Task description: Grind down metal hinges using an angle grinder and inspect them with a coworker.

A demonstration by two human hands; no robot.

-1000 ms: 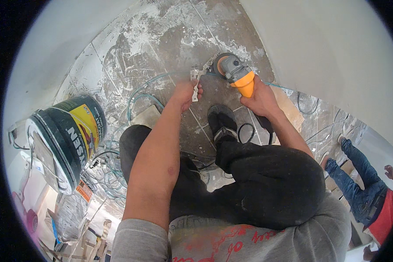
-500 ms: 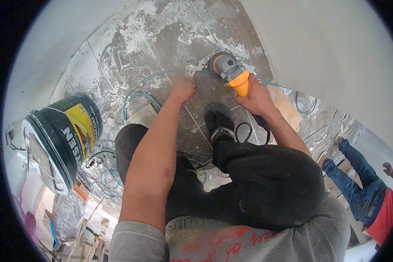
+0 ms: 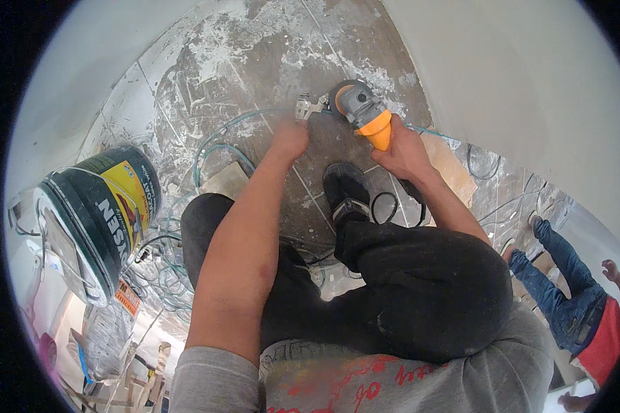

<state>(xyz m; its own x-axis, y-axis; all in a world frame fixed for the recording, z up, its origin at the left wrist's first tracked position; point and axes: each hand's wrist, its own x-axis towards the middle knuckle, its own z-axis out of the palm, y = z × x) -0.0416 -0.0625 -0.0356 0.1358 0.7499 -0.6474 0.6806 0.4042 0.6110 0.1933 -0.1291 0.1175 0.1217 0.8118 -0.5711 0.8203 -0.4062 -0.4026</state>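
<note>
My right hand [image 3: 405, 148] is wrapped round the yellow body of an angle grinder [image 3: 362, 107], whose grey head and dark disc point up and to the left. In my left hand [image 3: 291, 140] is a small shiny metal fitting [image 3: 306, 107], its exact kind unclear. Its far end sits right by the disc's edge; whether the two touch I cannot tell. Both hands are held out in front of my bent knees, above the tiled floor.
A dark green bucket [image 3: 114, 199] with a pale lid stands at the left. Teal cord or hose [image 3: 217, 131] coils across the white-smeared tiles [image 3: 207, 76]. Square tile pieces [image 3: 448, 168] lie nearby. A pale wall [image 3: 510, 69] rises at the right. Another person in jeans [image 3: 565, 296] is at far right.
The metal fitting in my left hand has shifted slightly to the right, and the grinder has barely moved. The other person's second hand has come into view at the lower right.
</note>
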